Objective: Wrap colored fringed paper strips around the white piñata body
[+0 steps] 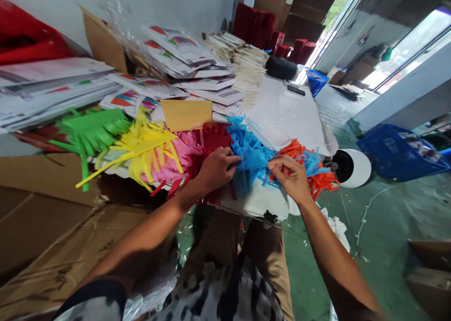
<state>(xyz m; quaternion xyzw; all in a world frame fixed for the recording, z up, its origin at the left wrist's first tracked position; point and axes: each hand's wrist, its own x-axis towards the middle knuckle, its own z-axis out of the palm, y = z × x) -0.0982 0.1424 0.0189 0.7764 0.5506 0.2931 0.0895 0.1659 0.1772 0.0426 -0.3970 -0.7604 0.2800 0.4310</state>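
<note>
Blue fringed tissue paper (248,147) lies in a fluffy heap at the table's front edge, between my two hands. My left hand (219,167) is closed on the left side of the blue tissue, its fingertips pressed together. On the right side, my right hand (289,174) pinches an edge of the same tissue between thumb and fingers. Left of my left hand are dark red tissue (213,140), pink tissue (186,147), yellow fringed tissue (150,144) and green fringed tissue (93,126). Orange fringe (322,180) lies just beyond my right hand.
Printed paper packets (197,53) are stacked at the back, beside a bundle of cream strips (250,72). A clear plastic tray (269,135) and a brown envelope (186,115) lie behind the tissue. A cardboard box (45,208) stands front left; a blue crate (398,152) sits on the floor.
</note>
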